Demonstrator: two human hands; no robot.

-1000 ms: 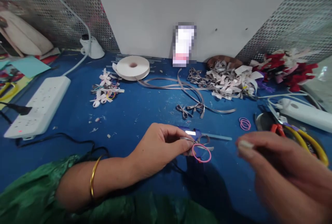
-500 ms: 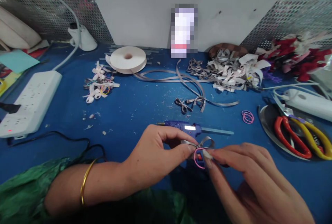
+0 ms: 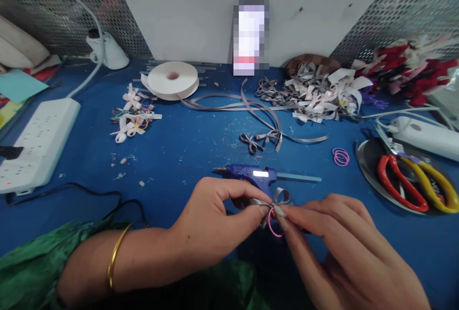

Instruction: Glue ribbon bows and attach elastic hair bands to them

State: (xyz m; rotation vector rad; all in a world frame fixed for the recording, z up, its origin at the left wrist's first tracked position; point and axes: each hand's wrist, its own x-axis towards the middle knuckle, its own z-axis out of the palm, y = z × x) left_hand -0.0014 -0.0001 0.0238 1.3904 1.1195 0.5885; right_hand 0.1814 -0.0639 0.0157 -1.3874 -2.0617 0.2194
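Observation:
Between my two hands is a small grey ribbon bow [image 3: 281, 196] with a pink elastic band [image 3: 274, 226] hanging as a loop below its middle. My left hand [image 3: 224, 224] pinches the bow's left side between thumb and forefinger. From the right, my right hand [image 3: 333, 238] pinches the bow near its knot, fingertips beside the band. Just beyond my hands lies a blue glue gun [image 3: 247, 172], partly hidden by my left hand, with a clear glue stick [image 3: 299, 177] sticking out of its back.
Loose grey bows [image 3: 251, 142] and a ribbon spool [image 3: 172, 80] lie further back. A heap of ribbon bows [image 3: 315, 94] is at back right. Pink elastic bands [image 3: 340, 157] and red-and-yellow-handled pliers [image 3: 401, 185] are on the right. A power strip [image 3: 39, 142] stands left.
My right fingertips have closed in on the bow's middle, covering more of the pink band's top. The band hangs slightly lower. The view has shifted a little.

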